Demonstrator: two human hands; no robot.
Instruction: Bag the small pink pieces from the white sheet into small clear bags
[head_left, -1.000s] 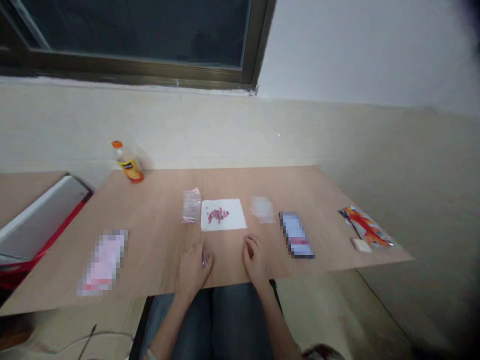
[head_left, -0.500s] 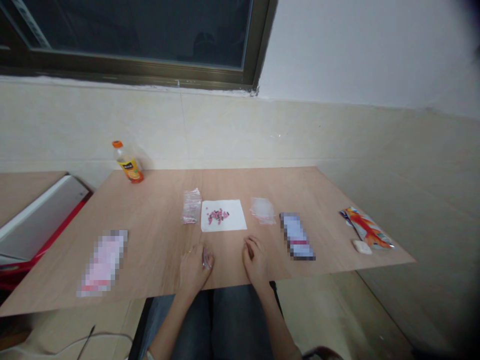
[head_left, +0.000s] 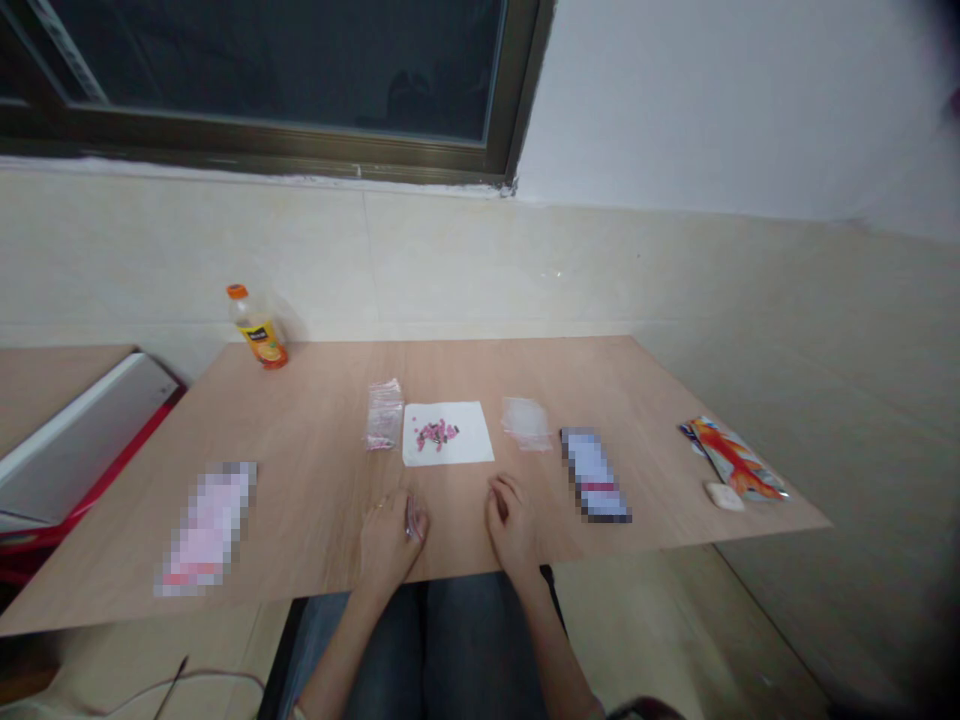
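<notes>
My left hand (head_left: 392,533) rests on the table near its front edge, closed on a small clear plastic bag (head_left: 412,517) that shows between thumb and forefinger. My right hand (head_left: 511,520) lies to the right of it, fingers curled in loosely, with no object visible in them. Just beyond both hands is a white sheet of paper (head_left: 471,432) with a small heap of pink and dark beads (head_left: 436,433) on its left half. A stack of clear plastic bags (head_left: 385,414) lies left of the paper, and more flat clear bags (head_left: 526,422) lie to its right.
A phone (head_left: 596,474) with a blurred screen lies right of the bags; a pink blurred rectangle (head_left: 206,528) lies at the left. Farther right are an orange snack packet (head_left: 739,460) and a white case (head_left: 724,495). An orange-capped bottle (head_left: 259,328) stands at the back left of the wooden table (head_left: 315,400).
</notes>
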